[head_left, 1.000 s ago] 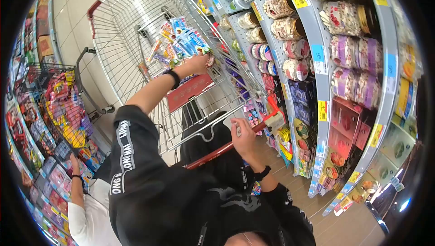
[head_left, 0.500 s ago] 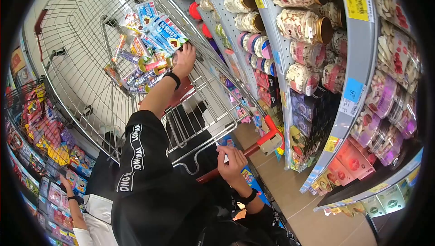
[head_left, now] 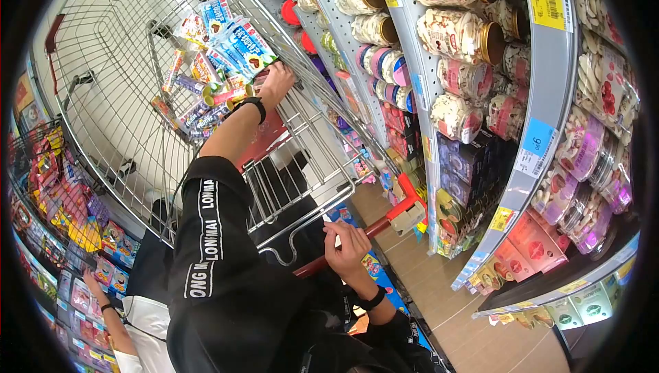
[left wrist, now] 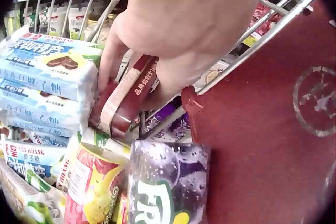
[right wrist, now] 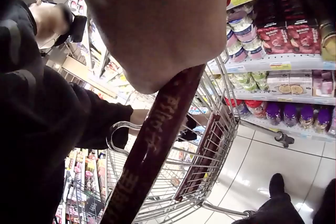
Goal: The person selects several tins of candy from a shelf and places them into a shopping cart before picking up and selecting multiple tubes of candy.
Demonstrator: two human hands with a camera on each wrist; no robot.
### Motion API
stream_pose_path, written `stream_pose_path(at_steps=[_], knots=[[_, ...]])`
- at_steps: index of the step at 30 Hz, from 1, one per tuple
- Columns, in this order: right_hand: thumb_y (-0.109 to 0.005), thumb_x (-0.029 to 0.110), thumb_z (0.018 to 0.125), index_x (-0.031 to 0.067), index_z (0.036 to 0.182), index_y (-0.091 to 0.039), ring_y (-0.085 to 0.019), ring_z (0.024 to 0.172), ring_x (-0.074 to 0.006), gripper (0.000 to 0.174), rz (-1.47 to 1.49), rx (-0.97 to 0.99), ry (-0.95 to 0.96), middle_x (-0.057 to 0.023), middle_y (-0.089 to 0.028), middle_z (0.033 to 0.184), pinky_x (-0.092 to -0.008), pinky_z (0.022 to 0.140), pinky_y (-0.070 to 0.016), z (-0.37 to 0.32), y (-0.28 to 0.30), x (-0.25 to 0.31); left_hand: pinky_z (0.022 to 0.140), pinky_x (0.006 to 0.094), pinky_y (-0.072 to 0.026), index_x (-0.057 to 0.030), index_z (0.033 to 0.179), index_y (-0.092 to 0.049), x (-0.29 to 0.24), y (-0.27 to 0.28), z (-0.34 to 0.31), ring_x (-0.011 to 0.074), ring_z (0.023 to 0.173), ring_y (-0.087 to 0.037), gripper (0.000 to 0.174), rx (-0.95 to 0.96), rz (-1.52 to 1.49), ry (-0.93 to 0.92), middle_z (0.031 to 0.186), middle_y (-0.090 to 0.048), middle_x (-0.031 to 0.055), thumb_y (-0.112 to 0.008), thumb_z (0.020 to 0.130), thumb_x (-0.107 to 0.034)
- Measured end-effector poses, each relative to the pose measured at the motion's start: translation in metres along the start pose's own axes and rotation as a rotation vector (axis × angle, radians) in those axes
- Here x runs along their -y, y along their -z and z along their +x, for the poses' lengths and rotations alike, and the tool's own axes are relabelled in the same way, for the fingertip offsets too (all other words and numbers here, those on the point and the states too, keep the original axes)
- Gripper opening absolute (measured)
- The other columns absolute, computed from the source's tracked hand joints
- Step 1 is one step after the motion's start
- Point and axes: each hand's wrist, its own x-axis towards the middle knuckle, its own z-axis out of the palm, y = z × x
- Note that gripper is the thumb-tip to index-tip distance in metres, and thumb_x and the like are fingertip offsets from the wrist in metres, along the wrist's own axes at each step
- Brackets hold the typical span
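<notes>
In the left wrist view my left hand (left wrist: 178, 29) holds a dark red box (left wrist: 122, 109) with a pale band, fingers on one side and thumb on the other. The box sits in the shopping cart beside stacked blue-and-white candy packs (left wrist: 44, 69). Close by are a purple printed tube (left wrist: 168, 176) and a red-and-yellow tube (left wrist: 94, 182). In the head view my left hand (head_left: 276, 83) is at the cart's side wires, by the red seat flap (head_left: 266, 143). My right hand (head_left: 347, 248) lies over the cart's dark red handle (head_left: 377, 227), its fingers loosely bent.
Shelves of jars (head_left: 458, 36) and boxes stand along the right. To the left, a wire basket (head_left: 65, 194) holds bright snack bags, and a person in a white top (head_left: 147, 325) is beside it. Tiled floor (head_left: 494, 318) shows at lower right.
The cart and its goods shifted left in the head view as the view swung and came nearer the shelves. My left hand moved from over the packs to the cart's side.
</notes>
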Motion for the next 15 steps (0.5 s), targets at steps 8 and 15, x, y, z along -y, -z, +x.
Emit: stream_pose_path(at_steps=[8, 15], knots=[[-0.067, 0.002, 0.084, 0.0065, 0.098, -0.069, -0.065, 0.065, -0.0178, 0.015, -0.01, -0.01, -0.011, -0.0029, -0.07, 0.078, -0.029, 0.057, -0.043, -0.002, -0.002, -0.001, 0.06, 0.0503, -0.0583, -0.0031, 0.1, -0.072, -0.008, 0.0, 0.006, 0.0316, 0.092, -0.062, 0.023, 0.2, 0.025, 0.011, 0.097, -0.067, 0.0111, -0.063, 0.085, -0.018], [-0.067, 0.001, 0.084, 0.0066, 0.099, -0.069, -0.065, 0.065, -0.0183, 0.016, -0.005, -0.011, -0.004, -0.0032, -0.07, 0.077, -0.0296, 0.057, -0.0432, -0.003, -0.003, -0.003, 0.065, 0.0347, -0.0537, -0.0016, 0.097, -0.066, -0.001, -0.031, 0.002, 0.0268, 0.085, -0.068, 0.018, 0.029, -0.074, 0.087, 0.089, -0.069, 0.0079, -0.063, 0.085, -0.015]])
